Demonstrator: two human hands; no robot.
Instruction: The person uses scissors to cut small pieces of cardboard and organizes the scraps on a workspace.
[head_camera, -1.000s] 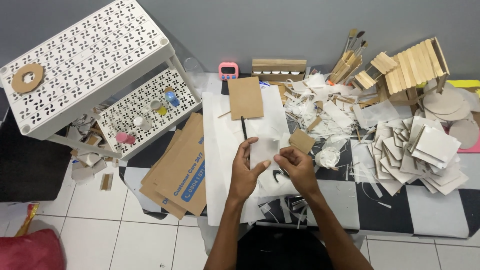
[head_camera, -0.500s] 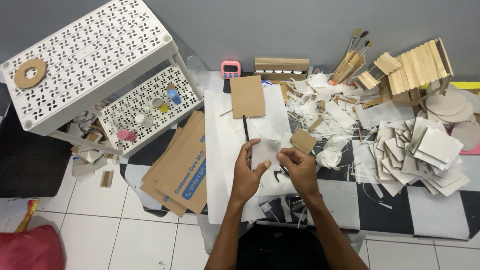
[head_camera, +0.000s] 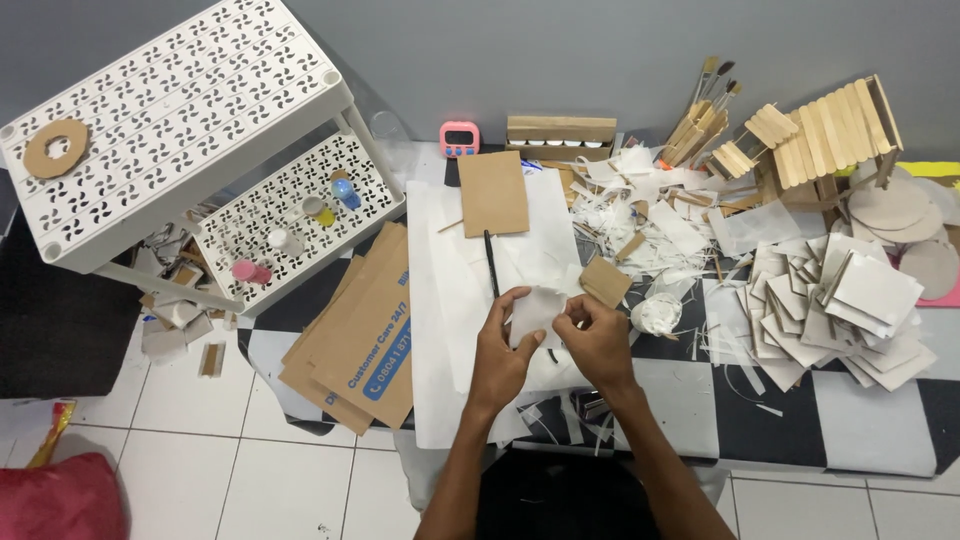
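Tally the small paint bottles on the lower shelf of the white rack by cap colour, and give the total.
Pink bottle: 1
White bottle: 1
Yellow bottle: 1
Blue bottle: 1
Total: 4, all on the lower shelf of the white rack, away from the left hand and right hand.

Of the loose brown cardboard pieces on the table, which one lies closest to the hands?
The small brown cardboard square, tilted just above the right hand. The larger brown cardboard rectangle lies farther up, beyond the black pen.
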